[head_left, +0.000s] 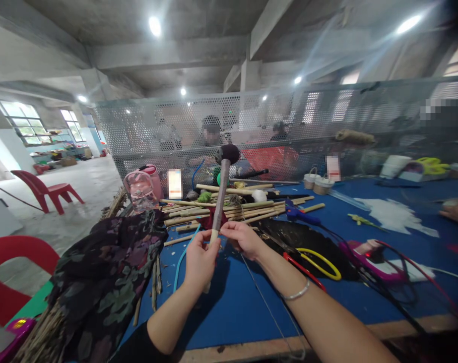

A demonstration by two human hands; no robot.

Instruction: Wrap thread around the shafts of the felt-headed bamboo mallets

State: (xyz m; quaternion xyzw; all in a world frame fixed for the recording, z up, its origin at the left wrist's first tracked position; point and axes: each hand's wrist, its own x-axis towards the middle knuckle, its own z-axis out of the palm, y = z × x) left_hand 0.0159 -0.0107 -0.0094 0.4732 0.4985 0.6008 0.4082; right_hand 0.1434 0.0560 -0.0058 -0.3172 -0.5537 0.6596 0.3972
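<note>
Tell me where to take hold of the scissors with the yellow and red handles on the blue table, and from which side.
Take the scissors by the yellow loop, coming from above. They lie flat on the blue table, right of the right hand, with the loops open and facing up, so fingers should slip in easily. The blade end points left toward the dark sheet and is harder to see.

A wide blue-covered worktable is carrying a pile of pale wooden sticks, a dark floral cloth and red-and-yellow-handled scissors.
</note>
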